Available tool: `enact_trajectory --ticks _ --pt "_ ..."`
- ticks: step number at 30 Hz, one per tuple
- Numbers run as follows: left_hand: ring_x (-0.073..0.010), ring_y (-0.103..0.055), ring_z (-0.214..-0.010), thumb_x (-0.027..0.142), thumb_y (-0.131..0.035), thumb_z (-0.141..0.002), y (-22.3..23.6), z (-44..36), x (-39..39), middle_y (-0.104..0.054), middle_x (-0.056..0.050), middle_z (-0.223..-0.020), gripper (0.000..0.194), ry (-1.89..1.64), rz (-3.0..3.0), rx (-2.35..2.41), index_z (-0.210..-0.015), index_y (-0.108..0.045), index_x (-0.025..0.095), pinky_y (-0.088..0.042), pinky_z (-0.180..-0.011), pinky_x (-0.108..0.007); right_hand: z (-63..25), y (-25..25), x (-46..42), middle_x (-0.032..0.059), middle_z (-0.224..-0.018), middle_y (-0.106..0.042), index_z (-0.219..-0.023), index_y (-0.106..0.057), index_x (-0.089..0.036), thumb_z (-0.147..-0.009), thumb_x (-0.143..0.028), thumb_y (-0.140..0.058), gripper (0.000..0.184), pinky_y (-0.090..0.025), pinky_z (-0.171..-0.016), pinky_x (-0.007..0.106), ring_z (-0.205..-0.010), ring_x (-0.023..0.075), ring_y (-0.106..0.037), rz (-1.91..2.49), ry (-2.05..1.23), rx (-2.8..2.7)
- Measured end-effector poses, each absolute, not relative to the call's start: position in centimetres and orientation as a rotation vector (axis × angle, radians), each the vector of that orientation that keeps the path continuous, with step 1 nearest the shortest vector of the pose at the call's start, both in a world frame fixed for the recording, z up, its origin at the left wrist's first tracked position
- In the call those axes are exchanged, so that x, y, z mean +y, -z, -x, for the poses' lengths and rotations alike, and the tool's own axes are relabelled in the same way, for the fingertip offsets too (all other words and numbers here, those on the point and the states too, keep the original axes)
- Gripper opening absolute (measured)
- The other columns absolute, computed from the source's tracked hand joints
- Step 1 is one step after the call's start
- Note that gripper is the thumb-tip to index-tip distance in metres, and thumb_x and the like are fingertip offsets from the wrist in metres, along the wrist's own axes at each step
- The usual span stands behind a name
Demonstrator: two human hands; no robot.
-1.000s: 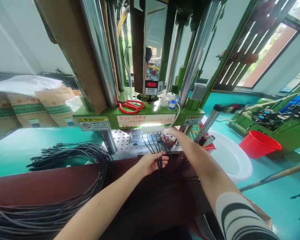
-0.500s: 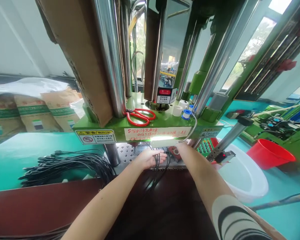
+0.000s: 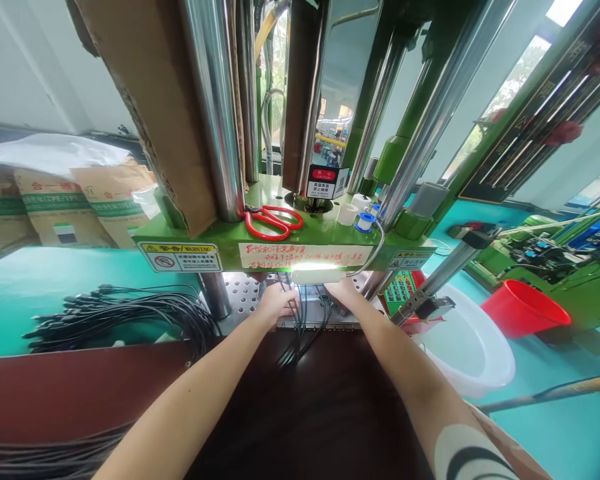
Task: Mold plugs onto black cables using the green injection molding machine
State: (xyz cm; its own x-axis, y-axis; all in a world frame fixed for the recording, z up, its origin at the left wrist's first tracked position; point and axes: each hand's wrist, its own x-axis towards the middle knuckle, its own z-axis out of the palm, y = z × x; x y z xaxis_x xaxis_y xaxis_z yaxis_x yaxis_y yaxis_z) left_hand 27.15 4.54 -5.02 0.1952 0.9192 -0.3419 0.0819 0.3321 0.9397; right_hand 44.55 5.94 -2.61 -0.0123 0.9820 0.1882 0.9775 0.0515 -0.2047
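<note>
L hand (image 3: 276,303): fingers curled at blk cables (image 3: 300,319), grip not clear; R hand (image 3: 343,291): fingers lowered just right of same strands, grip also unclear. Cable ends lie between fingers on mold plate (image 3: 245,293); remaining cable bundle (image 3: 125,310) sits left of L fingers, untouched.

2 hands (image 3: 275,303) (image 3: 343,290) — 1 red bucket (image 3: 525,308) — 1 white basin (image 3: 467,350).

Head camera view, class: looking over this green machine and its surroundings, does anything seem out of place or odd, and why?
Two things stand out. Red-handled scissors lie loose on the green machine deck, an odd spot for a tool. A brown cardboard sheet leans at a tilt against a chrome column, looking improvised.
</note>
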Motion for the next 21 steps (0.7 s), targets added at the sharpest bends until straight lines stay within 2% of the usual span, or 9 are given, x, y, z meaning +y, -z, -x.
enact_trajectory --ticks 3,5,7,9,13,16,21 --pt "-0.0170 -0.061 -0.057 0.035 -0.053 -0.077 5.4 -26.6 5.0 -0.060 -0.003 -0.065 0.022 -0.836 -1.280 1.493 -0.084 -0.051 0.015 -0.049 -0.055 -0.030 -44.2 3.0 4.5 0.0077 -0.086 -0.066 -0.085 -0.065 -0.014 -0.086 -0.031 -0.048 0.024 -0.046 -0.073 0.032 -0.081 0.0186 -0.061 2.061 -0.023 -2.087" --pt "-0.0216 -0.063 -0.070 0.039 -0.049 -0.078 5.5 -26.3 4.9 -0.062 -0.006 -0.071 0.031 -0.862 -1.436 1.665 -0.097 -0.051 0.014 -0.049 -0.063 -0.034 -44.0 3.1 3.9 0.0102 -0.080 -0.068 -0.077 -0.068 -0.014 -0.084 -0.027 -0.046 0.026 -0.044 -0.070 0.030 -0.080 0.0215 -0.062 2.089 -0.013 -2.093" --pt "-0.0248 -0.062 -0.084 0.037 -0.046 -0.080 5.3 -26.0 4.8 -0.064 -0.008 -0.076 0.038 -0.854 -1.604 1.790 -0.110 -0.048 0.013 -0.047 -0.074 -0.036 -43.8 3.0 3.9 0.0114 -0.081 -0.069 -0.078 -0.069 -0.015 -0.083 -0.025 -0.044 0.028 -0.043 -0.069 0.029 -0.081 0.0229 -0.062 2.103 0.003 -2.086" --pt "-0.0269 -0.061 -0.090 0.032 -0.042 -0.083 5.1 -25.8 4.7 -0.065 -0.010 -0.080 0.040 -0.797 -1.767 1.864 -0.117 -0.045 0.012 -0.044 -0.079 -0.038 -43.6 2.9 4.1 0.0117 -0.084 -0.069 -0.084 -0.070 -0.015 -0.084 -0.023 -0.040 0.031 -0.042 -0.070 0.029 -0.083 0.0233 -0.062 2.106 0.021 -2.074" --pt "-0.0295 -0.062 -0.087 0.019 -0.036 -0.083 4.7 -25.7 5.3 -0.065 -0.016 -0.081 0.033 -0.591 -2.019 1.936 -0.108 -0.054 0.008 -0.045 -0.076 -0.039 -43.3 3.0 4.4 0.0122 -0.088 -0.068 -0.093 -0.068 -0.014 -0.086 -0.022 -0.035 0.035 -0.041 -0.075 0.029 -0.088 0.0234 -0.060 2.111 0.055 -2.045" --pt "-0.0287 -0.063 -0.086 0.009 -0.039 -0.078 4.5 -25.8 5.9 -0.066 -0.016 -0.084 0.031 -0.443 -2.150 1.930 -0.102 -0.058 0.009 -0.046 -0.074 -0.038 -43.4 3.2 4.5 0.0122 -0.088 -0.067 -0.094 -0.068 -0.014 -0.087 -0.022 -0.034 0.035 -0.040 -0.077 0.029 -0.089 0.0228 -0.060 2.125 0.058 -2.039" --pt "-0.0272 -0.062 -0.091 0.008 -0.036 -0.079 3.3 -26.0 5.7 -0.065 -0.015 -0.092 0.035 -0.301 -2.240 1.952 -0.106 -0.058 0.012 -0.046 -0.074 -0.037 -43.3 2.7 4.4 0.0124 -0.092 -0.067 -0.098 -0.067 -0.015 -0.088 -0.025 -0.035 0.035 -0.041 -0.079 0.030 -0.093 0.0234 -0.059 2.119 0.085 -2.071"
